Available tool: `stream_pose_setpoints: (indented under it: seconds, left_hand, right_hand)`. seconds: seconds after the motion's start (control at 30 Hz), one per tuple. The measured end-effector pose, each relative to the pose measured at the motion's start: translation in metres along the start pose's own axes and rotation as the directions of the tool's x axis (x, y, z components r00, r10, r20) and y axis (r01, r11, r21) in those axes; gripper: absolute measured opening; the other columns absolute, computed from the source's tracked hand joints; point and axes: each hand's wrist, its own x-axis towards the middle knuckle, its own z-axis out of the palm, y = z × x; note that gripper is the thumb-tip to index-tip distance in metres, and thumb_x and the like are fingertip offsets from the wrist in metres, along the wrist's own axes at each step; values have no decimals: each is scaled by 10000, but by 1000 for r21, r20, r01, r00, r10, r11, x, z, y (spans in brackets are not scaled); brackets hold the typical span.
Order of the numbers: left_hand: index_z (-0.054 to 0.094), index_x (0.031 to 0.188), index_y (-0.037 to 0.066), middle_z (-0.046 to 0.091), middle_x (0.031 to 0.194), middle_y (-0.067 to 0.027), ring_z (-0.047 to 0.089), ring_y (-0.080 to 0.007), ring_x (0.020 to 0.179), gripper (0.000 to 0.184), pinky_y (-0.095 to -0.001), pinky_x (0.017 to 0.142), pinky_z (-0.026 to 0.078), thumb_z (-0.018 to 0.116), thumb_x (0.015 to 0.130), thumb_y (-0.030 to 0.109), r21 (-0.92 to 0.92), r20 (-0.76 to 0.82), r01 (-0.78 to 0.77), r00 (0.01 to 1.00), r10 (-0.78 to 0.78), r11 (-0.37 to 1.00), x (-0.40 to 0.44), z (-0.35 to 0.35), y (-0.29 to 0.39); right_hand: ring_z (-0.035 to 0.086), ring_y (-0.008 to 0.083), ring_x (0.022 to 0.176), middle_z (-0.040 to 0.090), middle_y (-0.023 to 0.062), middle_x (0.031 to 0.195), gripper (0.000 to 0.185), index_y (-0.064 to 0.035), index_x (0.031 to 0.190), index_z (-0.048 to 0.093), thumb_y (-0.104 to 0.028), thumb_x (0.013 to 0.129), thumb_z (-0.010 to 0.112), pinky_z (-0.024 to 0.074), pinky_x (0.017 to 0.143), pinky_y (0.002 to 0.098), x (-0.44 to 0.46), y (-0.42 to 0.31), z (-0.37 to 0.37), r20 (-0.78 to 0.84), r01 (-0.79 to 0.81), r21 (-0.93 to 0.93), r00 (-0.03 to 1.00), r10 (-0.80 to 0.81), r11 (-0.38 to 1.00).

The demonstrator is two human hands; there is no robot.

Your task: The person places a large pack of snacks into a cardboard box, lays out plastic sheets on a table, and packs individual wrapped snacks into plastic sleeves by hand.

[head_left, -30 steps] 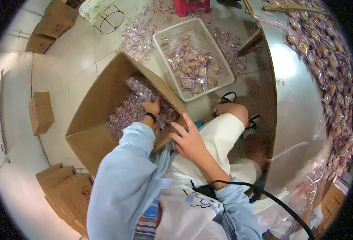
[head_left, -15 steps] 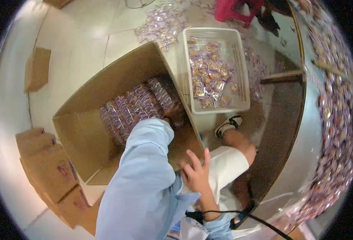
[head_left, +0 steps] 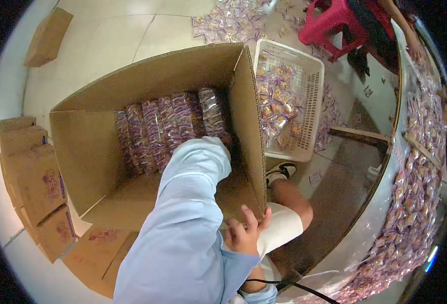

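An open cardboard box [head_left: 155, 66] stands before me, tilted in the view. Inside it, rows of small clear-and-purple wrapped packets [head_left: 157, 126] are packed side by side. My left arm, in a light blue sleeve [head_left: 188, 197], reaches down into the box beside the rows. The fingers of that hand are hidden behind the cuff and in shadow. At the near right corner of the box is my right hand [head_left: 244, 234], its fingers apart and slightly bent. It appears to touch the cardboard, and I see nothing held in it.
A white plastic crate [head_left: 312, 109] with loose packets stands right of the box. Other packets [head_left: 228, 23] lie on the floor. A pink stool [head_left: 330, 25] is beyond. Many packets cover the table [head_left: 352, 243] at right, where another person's hand [head_left: 413, 45] reaches. Cartons [head_left: 33, 177] stack at left.
The view has shifted, so the box appears larger and more upright, and the crate sits farther right. My left arm stays inside the box. Another person's hand has come into view at the table.
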Motion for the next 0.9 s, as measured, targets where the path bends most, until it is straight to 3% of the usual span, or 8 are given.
stream_pose_setpoints:
  seconds: [0.27,0.47,0.53,0.57,0.6,0.67,0.8,0.9]
  left_hand:
    - [401,1498,77,376,1532,-193,421,-386,1370,680,-541,1204,270,622,905,324,39,43,-66,997,64,997,16,33,11]
    - [411,1487,66,409,1508,-201,458,-391,1341,672,-521,1208,281,622,899,313,280,-147,-378,892,428,883,-18,27,-36]
    - [414,1483,62,419,1500,-203,470,-392,1331,669,-515,1209,284,623,897,310,147,-300,-269,905,302,952,-34,13,-47]
    - [391,1492,52,417,1505,-219,455,-405,1346,716,-502,1199,302,645,889,342,-69,-347,-129,933,98,989,-41,10,-42]
    - [368,1501,41,414,1510,-234,439,-417,1361,765,-490,1189,321,666,881,375,-296,-379,-7,919,-111,955,-48,5,-35]
    - [322,1520,21,409,1520,-266,408,-442,1390,870,-466,1170,357,710,865,441,-693,-283,195,812,-510,694,-54,-5,-15]
    - [318,1491,-18,596,1265,-283,612,-405,1131,1116,-493,938,528,804,721,628,-680,-49,470,737,-674,563,-16,45,6]
    - [288,1497,-22,669,1127,-269,675,-387,996,1209,-500,860,565,855,670,653,-720,-7,441,767,-642,535,5,62,16]
  right_hand:
    - [369,378,1381,566,112,1376,335,-237,1000,748,-230,667,785,185,1180,646,-4,-2,-13,121,-38,-15,992,40,999]
    - [404,355,1358,565,136,1355,310,-241,973,726,-235,667,777,157,1181,659,-8,2,10,-56,5,-2,998,-5,1000]
    - [339,400,1376,543,130,1359,295,-229,930,700,-191,643,760,145,1180,666,-4,3,11,-83,2,2,997,-2,1000]
    - [274,449,1394,524,120,1361,290,-220,897,679,-151,624,747,139,1178,671,-2,0,10,-73,-5,0,997,5,1000]
    - [208,498,1411,506,110,1363,289,-211,864,658,-111,604,734,132,1176,677,-1,-2,9,-61,-6,-2,998,6,1000]
    - [189,508,1416,501,108,1370,310,-214,872,665,-108,591,740,139,1173,675,0,-1,10,-55,-2,0,998,2,1000]
    - [182,511,1422,502,104,1368,311,-210,877,679,-106,593,750,146,1169,676,-7,3,6,-3,-44,37,999,44,998]
    - [284,424,1414,551,124,1356,329,-216,968,742,-210,642,782,132,1196,644,-13,3,5,-7,-42,-5,999,42,999]
